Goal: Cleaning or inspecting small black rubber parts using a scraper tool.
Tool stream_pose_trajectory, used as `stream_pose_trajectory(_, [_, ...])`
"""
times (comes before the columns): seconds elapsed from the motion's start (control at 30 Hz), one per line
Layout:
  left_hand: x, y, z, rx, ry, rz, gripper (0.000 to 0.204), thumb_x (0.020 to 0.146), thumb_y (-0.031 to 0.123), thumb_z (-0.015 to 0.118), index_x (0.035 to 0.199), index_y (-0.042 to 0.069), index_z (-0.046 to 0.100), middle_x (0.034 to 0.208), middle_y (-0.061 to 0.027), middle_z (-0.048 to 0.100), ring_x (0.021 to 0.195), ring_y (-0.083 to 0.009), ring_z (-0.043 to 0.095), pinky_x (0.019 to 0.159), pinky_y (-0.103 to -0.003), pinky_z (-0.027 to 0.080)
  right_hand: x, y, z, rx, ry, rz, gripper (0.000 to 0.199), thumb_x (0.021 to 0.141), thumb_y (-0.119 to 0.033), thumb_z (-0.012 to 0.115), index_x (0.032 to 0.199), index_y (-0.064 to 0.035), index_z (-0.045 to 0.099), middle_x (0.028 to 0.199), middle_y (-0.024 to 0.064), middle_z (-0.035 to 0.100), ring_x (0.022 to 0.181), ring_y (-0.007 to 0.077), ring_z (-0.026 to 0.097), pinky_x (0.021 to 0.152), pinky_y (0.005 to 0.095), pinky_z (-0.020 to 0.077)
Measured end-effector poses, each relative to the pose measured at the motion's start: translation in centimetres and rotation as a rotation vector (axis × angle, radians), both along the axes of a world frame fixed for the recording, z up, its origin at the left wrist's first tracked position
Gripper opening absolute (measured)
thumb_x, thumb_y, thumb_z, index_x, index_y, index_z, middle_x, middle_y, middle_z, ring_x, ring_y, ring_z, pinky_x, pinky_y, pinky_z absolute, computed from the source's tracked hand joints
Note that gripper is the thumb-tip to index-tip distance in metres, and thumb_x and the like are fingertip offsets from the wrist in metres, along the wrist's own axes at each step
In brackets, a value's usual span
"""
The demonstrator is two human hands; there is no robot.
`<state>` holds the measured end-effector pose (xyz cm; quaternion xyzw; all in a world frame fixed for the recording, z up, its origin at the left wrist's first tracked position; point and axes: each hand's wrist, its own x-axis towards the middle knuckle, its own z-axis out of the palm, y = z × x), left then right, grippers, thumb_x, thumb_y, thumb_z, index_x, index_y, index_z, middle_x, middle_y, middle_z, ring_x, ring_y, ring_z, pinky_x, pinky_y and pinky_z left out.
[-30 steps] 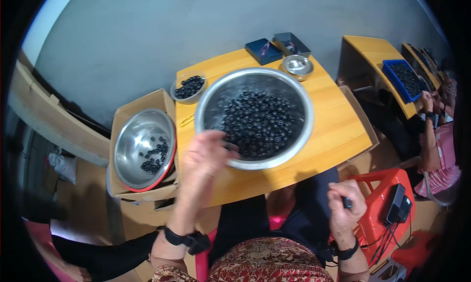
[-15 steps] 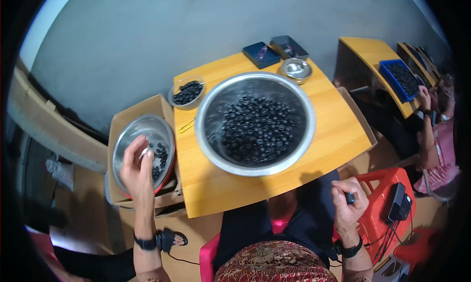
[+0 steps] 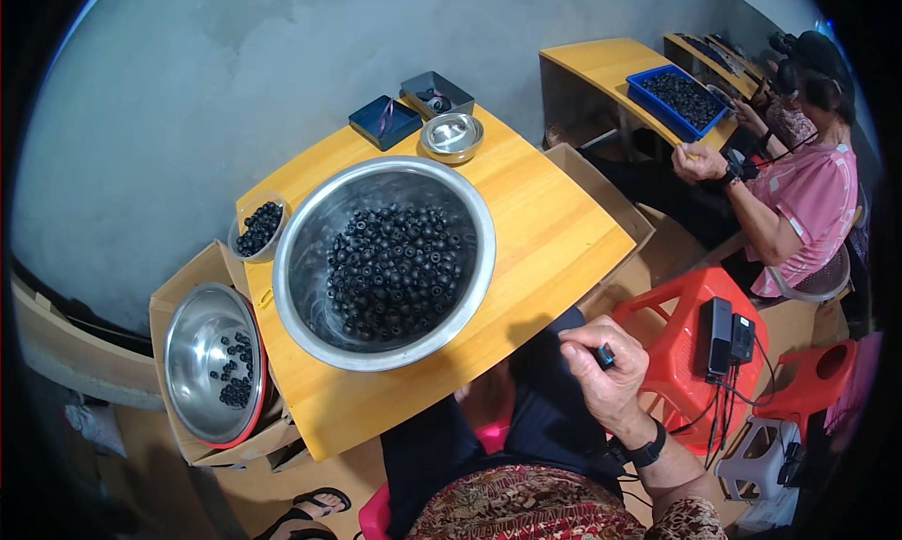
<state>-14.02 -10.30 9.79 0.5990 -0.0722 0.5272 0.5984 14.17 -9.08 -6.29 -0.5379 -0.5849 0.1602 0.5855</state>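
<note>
My right hand (image 3: 611, 371) is closed in front of the table's near right edge, above my lap. Its fingers wrap round a small dark object with a blue tint (image 3: 603, 356), whose end shows in the fist; its kind is hidden. My left hand is out of the picture. A large steel bowl (image 3: 383, 360) on the table holds many small black round pieces (image 3: 395, 268), several with a hole showing. Left of the table, a second steel bowl (image 3: 193, 352) in a cardboard box has a few such pieces inside.
On the yellow table (image 3: 554, 230) stand a clear tub (image 3: 240, 244) of black pieces, two dark trays (image 3: 385, 122) and a small glass bowl (image 3: 453, 138). A red stool (image 3: 658, 300) carries black devices with cables. Another person (image 3: 799, 192) sits at the right beside a blue tray (image 3: 662, 117).
My view has swung right, so the table sits farther left. My left hand, earlier raised over the second steel bowl, has left the picture. My right hand stays closed on the small dark object.
</note>
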Motion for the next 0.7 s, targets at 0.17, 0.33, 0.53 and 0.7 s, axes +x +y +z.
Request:
stream_pose_trajectory(0.17, [1.4,-1.3,-0.7,-0.062,-0.141,0.06,0.013,0.089,0.007,0.063,0.102,0.005,0.065,0.107,-0.0122,0.059,0.09,-0.0257,0.064,0.073,-0.028,0.056,0.0,-0.1,-0.3,-0.017,0.02,-0.016,0.012,0.078,0.0,0.072,0.09,0.0012,0.069,0.074,0.0075,0.064,0.065,0.0151,0.06,0.059,0.0255,0.0451])
stream_pose_trajectory(0.33, [0.9,0.7,-0.5,-0.055,-0.012,-0.062,0.011,0.09,0.008,0.062,0.1,0.005,0.065,0.104,-0.0139,0.059,0.085,-0.0265,0.065,0.069,-0.03,0.057,0.1,0.0,0.0,-0.043,0.008,-0.007,0.011,0.079,-0.001,0.072,0.089,0.001,0.068,0.075,0.0074,0.064,0.065,0.0153,0.06,0.059,0.0261,0.045])
stream_pose_trajectory(0.53, [-0.2,7.4,-3.0,0.184,0.66,0.487,0.012,0.086,0.01,0.055,0.091,-0.001,0.054,0.083,-0.0089,0.057,0.065,-0.018,0.057,0.063,-0.026,0.048,0.2,0.2,-0.2,-0.052,0.055,-0.012,0.01,0.079,0.0,0.071,0.089,0.001,0.068,0.077,0.0083,0.065,0.066,0.0154,0.059,0.059,0.0268,0.045])
stream_pose_trajectory(0.7, [3.2,20.6,-8.4,0.033,1.258,0.691,0.021,0.084,0.004,0.063,0.105,0.002,0.064,0.083,-0.0053,0.062,0.073,-0.0106,0.058,0.069,-0.025,0.048,0.5,0.2,-0.2,-0.055,0.04,-0.023,0.011,0.078,0.0,0.071,0.089,0.0013,0.068,0.078,0.0087,0.065,0.066,0.0156,0.059,0.059,0.027,0.0447])
